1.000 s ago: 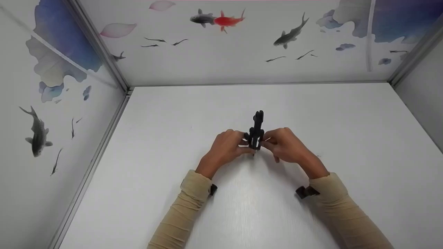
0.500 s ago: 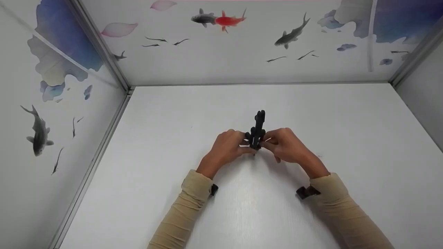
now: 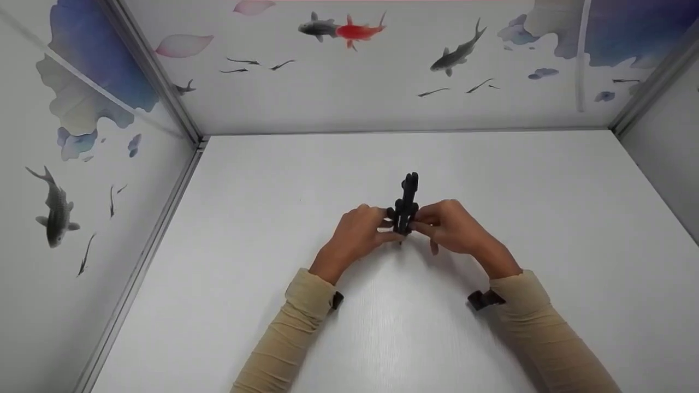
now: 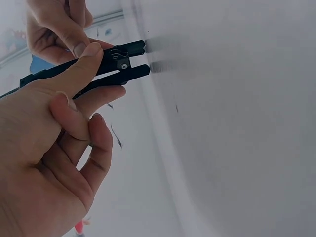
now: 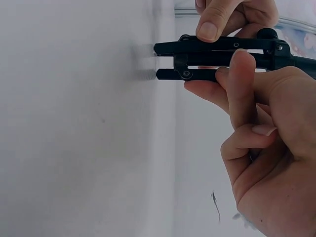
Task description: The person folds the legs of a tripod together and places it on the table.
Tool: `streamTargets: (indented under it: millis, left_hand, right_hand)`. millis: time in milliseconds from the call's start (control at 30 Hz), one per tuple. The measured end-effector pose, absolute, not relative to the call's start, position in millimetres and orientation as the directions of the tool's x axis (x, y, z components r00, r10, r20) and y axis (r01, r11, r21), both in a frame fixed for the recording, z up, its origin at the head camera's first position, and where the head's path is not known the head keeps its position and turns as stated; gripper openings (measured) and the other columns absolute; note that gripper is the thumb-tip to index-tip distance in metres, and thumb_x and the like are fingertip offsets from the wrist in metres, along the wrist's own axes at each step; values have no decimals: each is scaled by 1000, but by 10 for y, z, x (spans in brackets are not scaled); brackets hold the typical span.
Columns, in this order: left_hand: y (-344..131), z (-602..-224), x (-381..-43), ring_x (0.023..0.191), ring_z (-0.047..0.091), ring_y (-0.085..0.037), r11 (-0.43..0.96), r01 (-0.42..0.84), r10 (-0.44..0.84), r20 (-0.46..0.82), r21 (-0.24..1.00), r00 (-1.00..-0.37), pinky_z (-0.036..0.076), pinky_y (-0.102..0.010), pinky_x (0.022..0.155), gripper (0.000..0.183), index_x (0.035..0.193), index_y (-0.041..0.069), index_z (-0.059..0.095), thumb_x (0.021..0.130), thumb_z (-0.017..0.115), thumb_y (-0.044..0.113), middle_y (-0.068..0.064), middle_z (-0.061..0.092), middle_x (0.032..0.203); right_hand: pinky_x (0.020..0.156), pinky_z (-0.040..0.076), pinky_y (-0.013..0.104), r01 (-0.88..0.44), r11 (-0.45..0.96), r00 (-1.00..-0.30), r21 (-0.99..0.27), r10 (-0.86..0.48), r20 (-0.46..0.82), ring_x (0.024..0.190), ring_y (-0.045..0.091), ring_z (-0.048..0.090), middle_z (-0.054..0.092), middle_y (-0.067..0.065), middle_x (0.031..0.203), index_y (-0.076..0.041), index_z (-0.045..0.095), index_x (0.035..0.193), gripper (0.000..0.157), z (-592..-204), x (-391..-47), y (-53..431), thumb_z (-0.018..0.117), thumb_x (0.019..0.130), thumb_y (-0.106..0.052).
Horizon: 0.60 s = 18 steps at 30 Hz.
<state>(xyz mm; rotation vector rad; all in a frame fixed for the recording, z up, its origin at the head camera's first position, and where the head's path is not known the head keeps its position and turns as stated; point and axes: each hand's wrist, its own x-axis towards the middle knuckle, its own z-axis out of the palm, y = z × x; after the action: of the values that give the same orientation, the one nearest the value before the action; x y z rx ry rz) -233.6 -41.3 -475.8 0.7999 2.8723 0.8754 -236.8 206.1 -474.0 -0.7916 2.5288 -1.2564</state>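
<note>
A small black tripod (image 3: 405, 206) stands upright at the middle of the white table, its legs drawn close together. My left hand (image 3: 359, 230) holds it from the left, thumb and index finger on the legs. From the right, my right hand (image 3: 457, 226) pinches the legs between thumb and fingers. In the left wrist view, two leg ends (image 4: 134, 48) point at the tabletop, with a small hinged brace (image 4: 123, 65) between them. The right wrist view shows the slim legs (image 5: 170, 74) and a round knob (image 5: 267, 33) farther up.
The white tabletop (image 3: 262, 180) spreads around both hands. A back wall (image 3: 382, 103) and a left wall (image 3: 33, 262), printed with fish and leaves, border it, with metal framing (image 3: 139, 262) along the left edge. Black wrist cameras (image 3: 485, 299) sit at the cuffs.
The tripod's top has shifted very slightly to the right, and the pale gap between its legs looks narrower. Both hands keep their hold in nearly the same place.
</note>
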Motion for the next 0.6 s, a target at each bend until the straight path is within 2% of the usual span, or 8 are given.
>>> streamTargets:
  millis: [167,300,367,433,600]
  left_hand:
    - [-450,-4702,-2332,117,77,-17,725,457,484,91,514,-870,62,-38,92,42,121,18,82,91,87,46,1,83,119]
    - [-522,-4587,-2317,113,77,-21,727,427,454,91,537,-886,61,-39,90,62,134,14,77,88,87,54,-4,83,121]
    - [-562,-4510,-2302,112,77,-23,698,433,431,149,570,-890,61,-39,90,70,141,14,72,88,86,57,-6,83,122]
    - [-580,-4440,-2288,110,78,-24,642,475,403,263,602,-877,62,-38,91,71,146,14,69,91,83,57,-6,83,123]
    - [-499,-4352,-2237,107,74,-19,493,603,326,509,628,-797,59,-30,94,51,142,17,72,99,79,43,0,83,120]
  right_hand:
    - [74,60,26,-388,514,-835,-765,-547,56,51,21,72,84,8,111,-11,83,119,18,-4741,-2381,2047,72,104,-9]
    - [75,61,26,-417,528,-829,-740,-554,72,56,14,74,84,10,113,-11,83,117,17,-4750,-2384,2035,73,103,-9]
    - [73,61,26,-431,538,-826,-724,-558,77,58,11,74,84,11,114,-11,83,117,17,-4758,-2388,2034,74,103,-8]
    - [70,61,27,-433,548,-826,-716,-559,72,60,11,74,84,11,114,-11,83,118,18,-4767,-2391,2036,74,102,-8]
    - [65,60,28,-428,560,-826,-709,-560,56,65,13,74,84,9,109,-12,83,118,19,-4783,-2401,2034,75,101,-7]
